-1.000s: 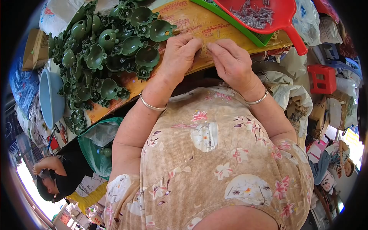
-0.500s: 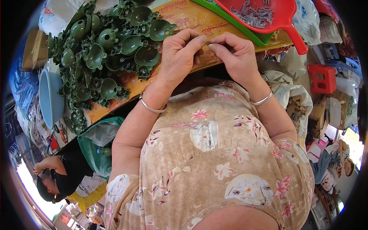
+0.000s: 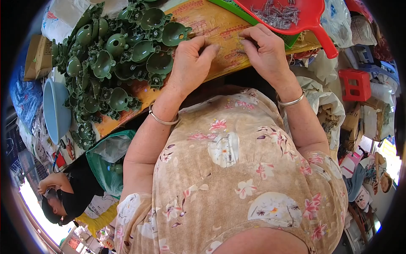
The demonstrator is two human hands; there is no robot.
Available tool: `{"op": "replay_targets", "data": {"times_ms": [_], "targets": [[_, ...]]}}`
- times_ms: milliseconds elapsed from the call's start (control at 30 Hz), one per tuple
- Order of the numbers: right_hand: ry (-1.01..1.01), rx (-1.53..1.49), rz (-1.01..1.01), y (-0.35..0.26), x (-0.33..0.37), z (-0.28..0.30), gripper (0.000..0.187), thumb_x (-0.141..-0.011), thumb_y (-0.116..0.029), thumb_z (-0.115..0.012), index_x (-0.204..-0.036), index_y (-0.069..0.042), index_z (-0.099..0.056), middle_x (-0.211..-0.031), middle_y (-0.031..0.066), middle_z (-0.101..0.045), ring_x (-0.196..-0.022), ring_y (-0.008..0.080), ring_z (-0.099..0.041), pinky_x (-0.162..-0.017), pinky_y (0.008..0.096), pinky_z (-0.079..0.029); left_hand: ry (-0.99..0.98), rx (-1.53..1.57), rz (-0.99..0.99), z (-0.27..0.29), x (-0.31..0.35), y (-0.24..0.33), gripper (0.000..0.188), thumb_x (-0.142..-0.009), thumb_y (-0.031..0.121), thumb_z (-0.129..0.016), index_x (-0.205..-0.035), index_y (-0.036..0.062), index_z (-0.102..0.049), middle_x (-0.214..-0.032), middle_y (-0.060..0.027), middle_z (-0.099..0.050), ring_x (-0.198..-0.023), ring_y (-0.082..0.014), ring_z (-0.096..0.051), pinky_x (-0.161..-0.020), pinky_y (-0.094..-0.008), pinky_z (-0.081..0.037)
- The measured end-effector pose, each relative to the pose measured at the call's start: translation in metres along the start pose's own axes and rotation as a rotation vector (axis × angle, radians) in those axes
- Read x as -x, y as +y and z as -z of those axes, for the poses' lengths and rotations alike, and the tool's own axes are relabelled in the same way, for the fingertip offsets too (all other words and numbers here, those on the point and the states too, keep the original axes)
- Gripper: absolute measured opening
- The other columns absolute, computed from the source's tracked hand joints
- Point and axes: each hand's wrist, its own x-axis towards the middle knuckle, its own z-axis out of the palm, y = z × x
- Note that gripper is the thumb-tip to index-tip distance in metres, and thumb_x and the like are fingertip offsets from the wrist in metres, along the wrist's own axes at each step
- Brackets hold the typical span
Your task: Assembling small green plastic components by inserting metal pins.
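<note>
My left hand [image 3: 192, 61] is over the orange-brown table, beside a heap of dark green moulded parts. Its fingers are bent, and the thumb stands apart from the forefinger. No held thing shows in it. To the right, my right hand [image 3: 266, 48] is bent, thumb and forefinger close together; whatever it holds is hidden. A small metal spring [image 3: 241, 51] shows next to my right thumb; whether it is held or lies on the table, I cannot tell. The green parts [image 3: 103, 63] have round cups and small lugs.
A red dustpan-shaped scoop [image 3: 308, 21] with many springs rests over a green tray [image 3: 230, 6] at the table's far right. A blue basin [image 3: 57, 111] stands left of the heap. A green bag [image 3: 111, 148] hangs by the near edge. Another person [image 3: 69, 197] sits at lower left.
My hands, fingertips together half a second ago, have moved apart. The left has shifted slightly left, the right slightly up and right, and a spring now shows beside the right thumb.
</note>
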Motion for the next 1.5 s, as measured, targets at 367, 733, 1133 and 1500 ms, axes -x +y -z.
{"op": "replay_targets", "data": {"times_ms": [367,733,1133,1500], "targets": [[-0.230,0.390,-0.013,-0.005,0.009,0.008,0.008,-0.081,-0.012,-0.062,-0.084,-0.004,-0.059,-0.077,0.0138,-0.056,-0.076,0.0341,-0.059,-0.064,0.0420,-0.048,-0.084,-0.349,-0.070,0.013,0.012,-0.006,0.015,-0.084,0.009,-0.057,-0.087,-0.0038,-0.065,-0.071,-0.0057,-0.055,-0.058,-0.0125,-0.051,-0.053,-0.0254,-0.041],[-0.201,-0.519,-0.439,-0.015,0.006,0.007,0.010,-0.086,-0.005,-0.062,-0.093,0.001,-0.065,-0.077,0.0053,-0.065,-0.065,0.0100,-0.057,-0.060,0.0244,-0.046,-0.004,0.088,0.001,0.002,0.007,0.017,0.012,-0.085,0.005,-0.062,-0.093,-0.0026,-0.066,-0.067,0.0032,-0.059,-0.055,-0.0033,-0.051,-0.050,-0.0194,-0.039],[-0.139,-0.853,-0.569,-0.025,0.004,-0.003,0.008,-0.087,-0.002,-0.063,-0.093,0.003,-0.065,-0.081,0.0007,-0.064,-0.066,0.0017,-0.053,-0.058,0.0165,-0.043,0.010,0.325,0.070,-0.015,0.005,0.013,0.010,-0.089,0.010,-0.062,-0.089,0.0006,-0.065,-0.069,0.0018,-0.059,-0.054,-0.0032,-0.050,-0.048,-0.0185,-0.038],[-0.075,-0.990,-0.609,-0.018,0.005,-0.005,0.013,-0.086,-0.001,-0.062,-0.098,0.001,-0.066,-0.079,-0.0011,-0.062,-0.061,0.0016,-0.048,-0.052,0.0170,-0.038,-0.031,0.648,0.220,-0.011,0.004,0.010,0.012,-0.089,0.006,-0.060,-0.097,-0.0025,-0.062,-0.072,-0.0035,-0.062,-0.053,-0.0089,-0.054,-0.046,-0.0203,-0.040]]}}
